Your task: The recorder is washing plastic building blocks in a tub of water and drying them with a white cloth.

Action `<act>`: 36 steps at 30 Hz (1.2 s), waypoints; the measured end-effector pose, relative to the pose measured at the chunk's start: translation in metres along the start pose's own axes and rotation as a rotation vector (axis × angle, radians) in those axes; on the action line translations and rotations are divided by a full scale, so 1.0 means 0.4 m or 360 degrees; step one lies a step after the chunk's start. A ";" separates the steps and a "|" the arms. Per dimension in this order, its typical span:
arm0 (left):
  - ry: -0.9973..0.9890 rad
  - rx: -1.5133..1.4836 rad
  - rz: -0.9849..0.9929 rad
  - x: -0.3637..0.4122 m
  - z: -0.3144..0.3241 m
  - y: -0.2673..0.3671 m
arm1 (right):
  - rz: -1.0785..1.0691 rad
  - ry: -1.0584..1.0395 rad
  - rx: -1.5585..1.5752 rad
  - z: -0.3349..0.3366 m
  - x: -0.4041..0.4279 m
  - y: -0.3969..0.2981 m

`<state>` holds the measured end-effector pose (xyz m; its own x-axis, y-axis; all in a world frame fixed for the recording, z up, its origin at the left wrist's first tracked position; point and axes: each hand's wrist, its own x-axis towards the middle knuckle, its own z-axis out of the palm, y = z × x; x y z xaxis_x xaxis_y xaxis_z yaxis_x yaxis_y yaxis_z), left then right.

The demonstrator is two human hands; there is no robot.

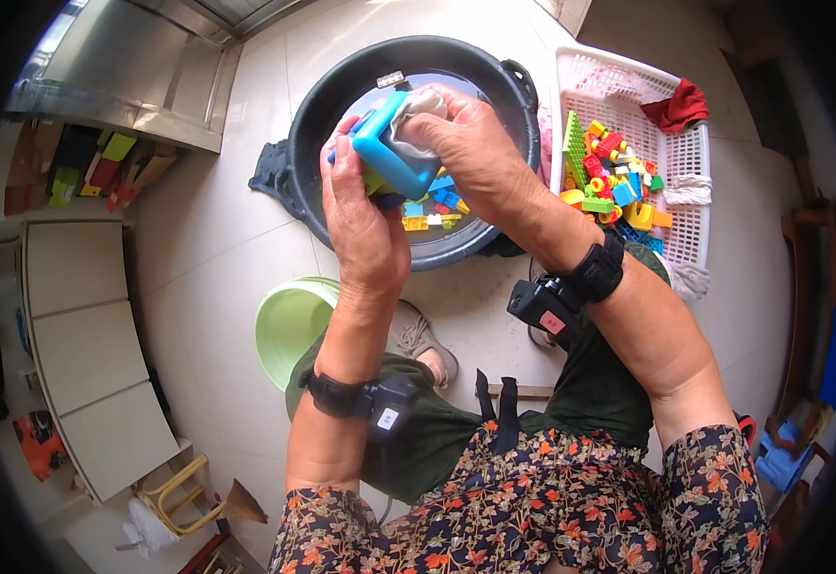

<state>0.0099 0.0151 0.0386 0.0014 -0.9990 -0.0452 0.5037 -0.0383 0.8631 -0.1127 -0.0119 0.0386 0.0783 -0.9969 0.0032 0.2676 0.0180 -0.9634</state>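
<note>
Over a round black tub (418, 260) of water, my left hand (360, 208) grips a blue plastic toy piece (389, 154) with an open, square-looking frame. Darker blue and yellow-green parts show beside its fingers. My right hand (461, 136) pinches a white cloth (418, 118) and presses it into the blue piece's opening. Colourful toy building bricks (447, 204) lie in the tub below my hands, and a pale studded brick (391, 79) is near its far side. The underside of the blue piece is hidden.
Right of the tub, a white plastic basket (683, 154) holds many toy bricks, with a red cloth (680, 106) over its rim. A light green bucket (292, 326) stands by my left knee. A white cabinet (81, 316) is at the left, near a wooden-framed stool (174, 495).
</note>
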 end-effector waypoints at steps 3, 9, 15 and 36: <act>-0.0009 0.0106 0.0042 0.000 0.005 0.001 | -0.0044 0.0062 0.0205 0.002 0.003 0.015; -0.0002 0.0309 0.0164 0.005 0.003 -0.011 | 0.0058 0.0075 -0.0194 -0.014 0.013 0.020; -0.0015 -0.0041 -0.0062 0.019 -0.038 0.022 | -0.0032 -0.0171 -0.0405 -0.022 0.005 0.007; 0.0052 0.0779 0.0322 -0.008 -0.017 0.001 | 0.0036 -0.0131 -0.0921 -0.018 0.029 0.067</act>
<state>0.0158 0.0186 0.0357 0.0878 -0.9866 0.1377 0.0284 0.1407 0.9896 -0.1115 -0.0235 0.0110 0.1583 -0.9872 -0.0206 -0.3015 -0.0284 -0.9530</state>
